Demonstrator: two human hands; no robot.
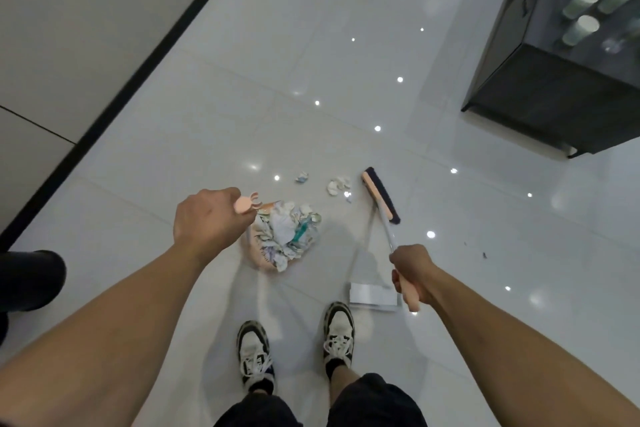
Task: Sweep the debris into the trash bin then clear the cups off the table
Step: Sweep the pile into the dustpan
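Crumpled paper debris heaped in a pink dustpan on the glossy white floor, just ahead of two sneakered feet. Two stray scraps lying beyond the pan: a small bluish one and a white wad, the latter just beside the broom head. Left hand curled tight round the pink top of the dustpan handle, knuckles up, fingers fully closed on it; handle shaft itself hidden or blurred below the fist. Right hand wrapped closed round the pink grip of the broom, thumb side toward the head. Broom's long axis slanting away from the body and slightly to the left, grip end near the right foot, silver shaft leading forward to the head; head a pink bar with dark bristles, set on the floor to the right of the pan, its own length running diagonally from upper left to lower right. Pale rectangular reflection on the tile beneath the right hand. Further out, at upper right, a dark cabinet-like table with several pale cups standing in rows on top, well apart from the debris. Along the left, a wall with a black skirting strip.
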